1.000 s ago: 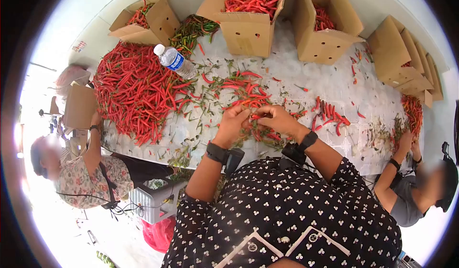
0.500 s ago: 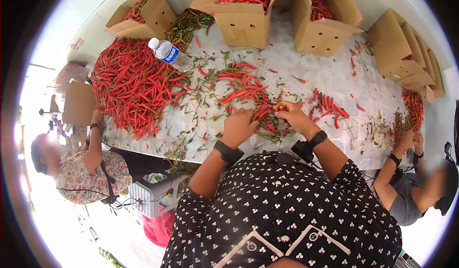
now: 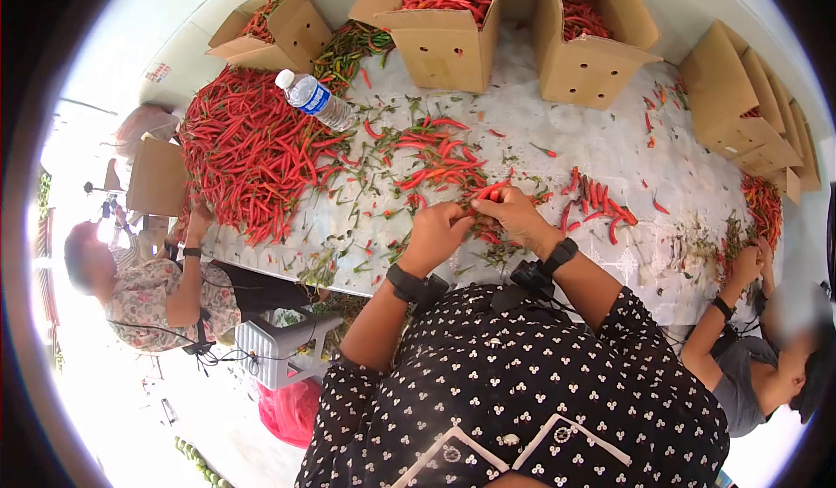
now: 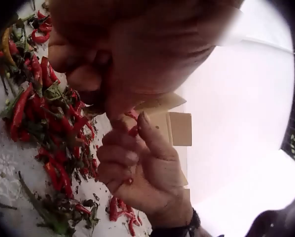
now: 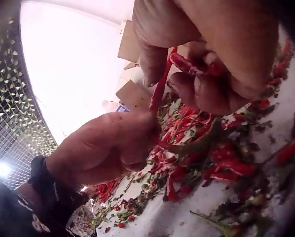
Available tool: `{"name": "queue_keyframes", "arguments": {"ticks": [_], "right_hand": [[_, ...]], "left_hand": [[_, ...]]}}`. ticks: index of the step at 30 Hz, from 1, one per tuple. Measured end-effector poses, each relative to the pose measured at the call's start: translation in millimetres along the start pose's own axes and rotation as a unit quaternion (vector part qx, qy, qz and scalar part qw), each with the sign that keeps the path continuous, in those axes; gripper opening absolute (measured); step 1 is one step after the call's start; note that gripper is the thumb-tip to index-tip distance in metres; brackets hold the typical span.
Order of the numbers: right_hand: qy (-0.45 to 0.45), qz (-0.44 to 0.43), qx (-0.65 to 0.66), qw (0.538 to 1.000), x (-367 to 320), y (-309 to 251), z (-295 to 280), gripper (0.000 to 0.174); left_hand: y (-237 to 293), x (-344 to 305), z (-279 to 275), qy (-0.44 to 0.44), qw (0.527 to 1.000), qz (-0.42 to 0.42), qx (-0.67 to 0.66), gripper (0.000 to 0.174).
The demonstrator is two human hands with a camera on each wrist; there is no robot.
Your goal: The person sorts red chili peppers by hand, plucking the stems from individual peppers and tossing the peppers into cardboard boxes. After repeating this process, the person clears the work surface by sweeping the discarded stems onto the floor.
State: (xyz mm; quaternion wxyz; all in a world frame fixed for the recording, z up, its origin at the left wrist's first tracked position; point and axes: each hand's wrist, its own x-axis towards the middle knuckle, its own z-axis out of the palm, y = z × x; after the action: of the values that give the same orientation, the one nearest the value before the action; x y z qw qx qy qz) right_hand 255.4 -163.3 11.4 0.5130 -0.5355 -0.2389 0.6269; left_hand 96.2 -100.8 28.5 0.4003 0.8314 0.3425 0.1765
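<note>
In front of the torso my two hands come together over a small heap of red chillies (image 3: pixel 440 164) and green stem bits. My right hand (image 3: pixel 520 220) grips red chilli peppers (image 5: pixel 184 63), one lying along its curled fingers. A slim red chilli (image 5: pixel 160 93) spans the gap between the hands, its lower end pinched by my left hand (image 5: pixel 105 143). From the left wrist view, the right hand (image 4: pixel 142 170) has its thumb raised beside a bit of red chilli, while the left hand (image 4: pixel 152 47) looms dark and close above.
A big mound of red chillies (image 3: pixel 248 153) lies left, with a water bottle (image 3: pixel 315 100) leaning on it. Open cardboard boxes (image 3: pixel 440 57) of chillies line the back. Several chillies (image 3: pixel 601 201) lie to the right. One person (image 3: pixel 170 292) works at each end, left and right (image 3: pixel 740 340).
The hands parted slightly, the right moving right, then came back together. A red chilli now shows at the right hand's fingertips.
</note>
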Motion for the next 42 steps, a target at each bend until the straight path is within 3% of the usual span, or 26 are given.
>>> {"name": "queue_keyframes", "arguments": {"ticks": [8,11,13,14,16,17,19,21,22,27,30,32,33,37,39,41,42], "right_hand": [[-0.041,0.058,0.178,0.982,12.8,6.0,-6.3,0.015],[0.039,0.080,0.257,0.962,20.0,3.4,-30.1,0.017],[0.079,0.002,0.253,0.964,17.0,0.6,-55.1,0.017],[0.085,0.000,0.259,0.962,14.7,2.7,-63.5,0.017],[0.119,-0.050,0.136,0.982,5.9,6.0,-74.2,0.011],[0.129,-0.050,0.141,0.980,-0.6,11.3,-74.0,0.011],[0.066,-0.042,0.043,0.996,-12.9,19.0,-69.3,0.009],[0.068,-0.002,0.084,0.994,-13.9,34.1,-56.5,0.009],[0.067,0.002,0.099,0.993,-14.5,40.6,-49.4,0.009],[0.067,0.026,0.104,0.992,-14.6,39.5,-34.0,0.009],[0.071,0.023,0.085,0.994,-15.7,35.0,-28.0,0.013],[0.055,0.007,0.045,0.997,-17.5,31.1,-27.8,0.013],[0.037,-0.007,0.006,0.999,-19.2,28.3,-25.6,0.015],[0.008,-0.048,-0.014,0.999,-15.5,20.8,-9.3,0.015],[0.039,-0.024,0.025,0.999,-13.3,21.6,-5.5,0.013],[0.020,0.000,0.076,0.997,-12.7,21.4,-6.5,0.013],[0.003,0.021,0.126,0.992,-11.1,20.1,-8.8,0.014]], "left_hand": [[14.4,0.0,-10.2,0.042,0.993,0.112,-0.012,0.011],[19.0,0.2,-12.9,0.032,0.987,0.155,-0.005,0.010],[5.7,1.9,-19.3,0.091,0.977,0.176,0.081,0.007],[-5.6,2.2,-24.7,0.097,0.978,0.093,0.160,0.007],[-18.4,4.6,-34.8,0.102,0.967,0.071,0.221,0.009],[-22.1,5.3,-35.6,0.116,0.952,0.043,0.281,0.011],[-24.9,8.8,-28.9,0.089,0.960,0.067,0.258,0.014],[-19.8,8.4,-11.7,-0.010,0.970,0.120,0.213,0.014],[-16.2,8.8,-4.2,-0.009,0.967,0.136,0.215,0.013],[-17.7,12.0,13.8,-0.056,0.955,0.093,0.277,0.012],[-21.0,12.9,16.4,-0.049,0.963,0.083,0.252,0.012],[-22.6,12.5,15.0,-0.010,0.990,0.070,0.124,0.011],[-19.4,10.3,15.8,-0.008,0.990,0.068,0.124,0.011],[-2.8,1.0,8.3,-0.044,0.996,0.052,0.051,0.011],[3.3,-1.6,1.0,-0.070,0.997,0.037,0.025,0.011],[4.1,-3.5,-7.7,-0.130,0.984,-0.023,-0.123,0.012],[4.4,-4.6,-9.4,-0.129,0.984,-0.023,-0.123,0.012]]}}
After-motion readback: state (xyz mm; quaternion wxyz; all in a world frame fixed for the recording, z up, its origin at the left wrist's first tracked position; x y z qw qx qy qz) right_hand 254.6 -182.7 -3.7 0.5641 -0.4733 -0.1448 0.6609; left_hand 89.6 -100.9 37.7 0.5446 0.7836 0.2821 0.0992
